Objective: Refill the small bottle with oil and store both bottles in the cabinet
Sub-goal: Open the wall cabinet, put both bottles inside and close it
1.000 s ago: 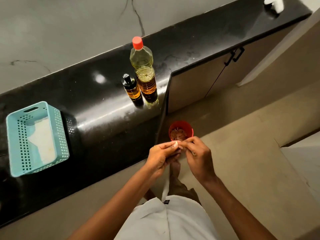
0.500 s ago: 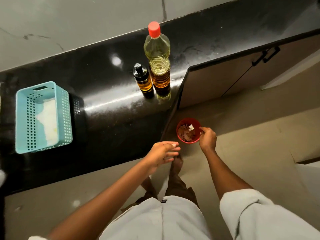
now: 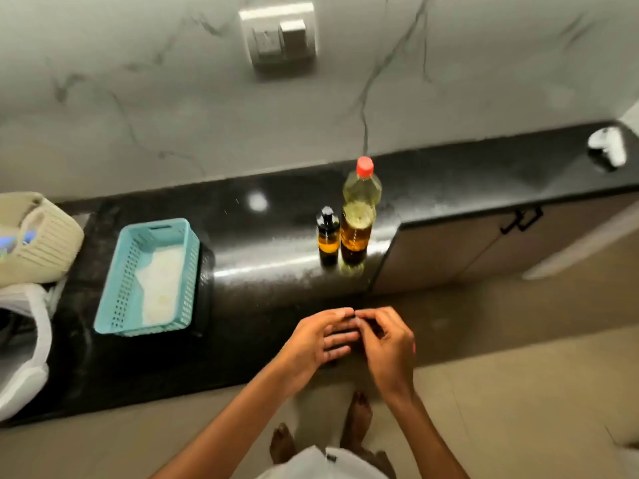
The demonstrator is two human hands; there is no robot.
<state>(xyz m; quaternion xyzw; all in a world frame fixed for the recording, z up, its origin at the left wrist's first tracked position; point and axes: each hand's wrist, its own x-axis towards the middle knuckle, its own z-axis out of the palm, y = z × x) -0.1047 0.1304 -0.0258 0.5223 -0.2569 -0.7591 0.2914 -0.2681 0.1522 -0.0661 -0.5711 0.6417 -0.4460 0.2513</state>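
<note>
A large clear oil bottle [image 3: 359, 216] with a red cap stands on the black counter [image 3: 276, 243], near its front edge. Touching its left side is the small bottle [image 3: 327, 236] with a black pump top, partly filled with amber oil. My left hand [image 3: 320, 340] and my right hand [image 3: 387, 344] meet in front of the counter, below the bottles, fingertips touching. Both hands look empty, with fingers loosely spread. Neither hand touches a bottle.
A teal perforated basket [image 3: 152, 276] with white cloth sits on the counter's left. A cream basket [image 3: 38, 236] and white bags lie at the far left. Cabinet doors with black handles [image 3: 522, 219] are under the counter's right. A white object [image 3: 608, 148] rests far right.
My right hand left the red cup on the floor and rose to meet my left hand. The view tilted up; the cup is now hidden and the wall switch shows.
</note>
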